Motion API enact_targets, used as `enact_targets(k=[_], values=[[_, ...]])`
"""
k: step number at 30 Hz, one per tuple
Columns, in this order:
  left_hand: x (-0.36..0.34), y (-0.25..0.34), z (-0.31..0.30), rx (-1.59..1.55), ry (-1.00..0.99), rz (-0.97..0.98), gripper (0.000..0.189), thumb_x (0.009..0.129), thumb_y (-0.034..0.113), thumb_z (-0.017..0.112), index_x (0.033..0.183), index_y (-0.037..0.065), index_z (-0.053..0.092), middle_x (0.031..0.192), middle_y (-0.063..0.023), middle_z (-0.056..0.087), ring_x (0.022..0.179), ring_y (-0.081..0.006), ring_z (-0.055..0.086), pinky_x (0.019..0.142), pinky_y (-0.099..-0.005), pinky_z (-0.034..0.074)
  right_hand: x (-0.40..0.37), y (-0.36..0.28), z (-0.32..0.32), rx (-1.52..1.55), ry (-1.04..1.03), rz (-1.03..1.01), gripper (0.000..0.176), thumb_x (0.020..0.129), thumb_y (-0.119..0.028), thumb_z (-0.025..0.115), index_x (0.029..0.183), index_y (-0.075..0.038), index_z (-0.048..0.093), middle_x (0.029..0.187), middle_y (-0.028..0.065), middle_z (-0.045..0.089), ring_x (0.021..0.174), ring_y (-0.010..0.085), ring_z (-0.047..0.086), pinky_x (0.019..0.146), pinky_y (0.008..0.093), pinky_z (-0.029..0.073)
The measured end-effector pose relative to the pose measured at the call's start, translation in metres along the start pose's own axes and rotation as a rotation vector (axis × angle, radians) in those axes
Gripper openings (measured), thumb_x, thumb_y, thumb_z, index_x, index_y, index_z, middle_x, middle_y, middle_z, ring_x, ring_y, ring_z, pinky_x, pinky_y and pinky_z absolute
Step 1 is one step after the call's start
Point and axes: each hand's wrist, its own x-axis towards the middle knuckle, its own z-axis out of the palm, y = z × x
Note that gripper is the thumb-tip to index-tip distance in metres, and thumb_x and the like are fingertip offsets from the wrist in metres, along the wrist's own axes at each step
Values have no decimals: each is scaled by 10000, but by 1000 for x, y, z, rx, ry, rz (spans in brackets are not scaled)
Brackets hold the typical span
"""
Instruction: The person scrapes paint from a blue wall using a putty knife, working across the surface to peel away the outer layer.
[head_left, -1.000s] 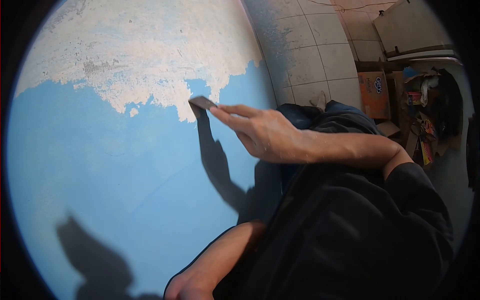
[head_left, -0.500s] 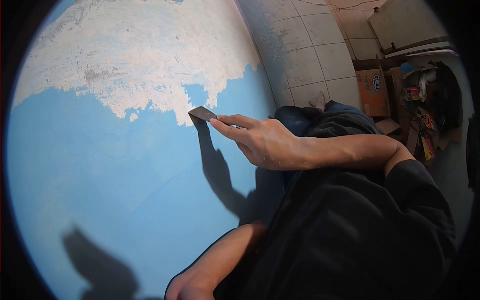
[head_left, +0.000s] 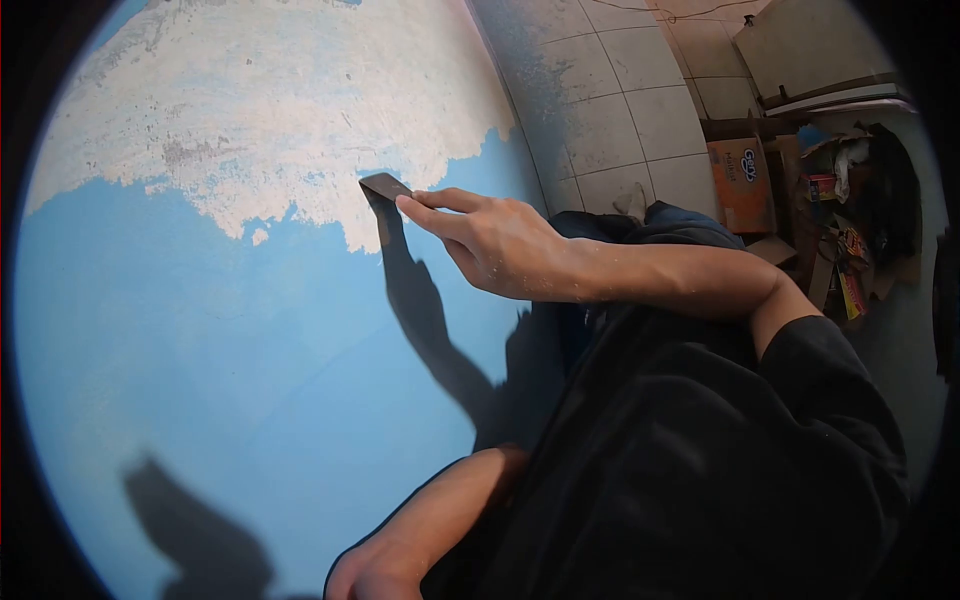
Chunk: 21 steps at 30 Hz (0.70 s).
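Note:
My right hand (head_left: pixel 510 245) reaches across from the right and is closed on a flat, dark scraper (head_left: pixel 387 187). The blade's outer edge is at the wall (head_left: pixel 240 380), where blue paint meets a pale, rough patch (head_left: pixel 270 110). Thumb and fingers pinch the scraper near its inner end; the rest of its length is hidden by the hand. White flecks dot the wrist. At the bottom edge, my left forearm (head_left: pixel 450 510) leads down to what looks like the base of my left hand (head_left: pixel 368 583); its fingers are out of frame.
A tiled floor (head_left: pixel 665 120) runs along the wall at the top. To the right stand an orange carton (head_left: pixel 742 185) and a heap of cardboard, wrappers and a black bag (head_left: pixel 890 190). My legs in dark blue trousers (head_left: pixel 690 222) are beside the wall.
My right hand and the scraper have moved up and slightly left along the ragged paint edge. The left arm has barely moved.

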Motion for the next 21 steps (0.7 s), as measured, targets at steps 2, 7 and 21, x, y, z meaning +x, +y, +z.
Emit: enact_targets(k=[2, 7, 21], values=[[-1, 2, 4, -10, 41, -13, 420, 1106, 368, 354, 805, 119, 508, 557, 66, 356, 432, -64, 323, 412, -228, 334, -7, 1, -3, 15, 18, -40, 573, 900, 61, 594, 1459, -46, 524, 1335, 198, 635, 882, 337, 742, 682, 350, 637], [0, 0, 0, 24, 14, -6, 425, 1101, 387, 366, 793, 126, 503, 553, 67, 356, 432, -61, 319, 415, -223, 322, -20, -7, -4, -22, -71, -12, 587, 901, 56, 593, 1469, -75, 523, 1322, 191, 644, 854, 315, 744, 672, 350, 634], [-5, -1, 2, -85, 30, 35, 373, 1117, 211, 282, 824, 120, 495, 601, 85, 371, 446, -23, 344, 400, -209, 323, -21, -9, -9, 104, -70, 34, 501, 944, 14, 596, 1438, -40, 535, 1296, 202, 653, 978, 351, 727, 770, 384, 640]])
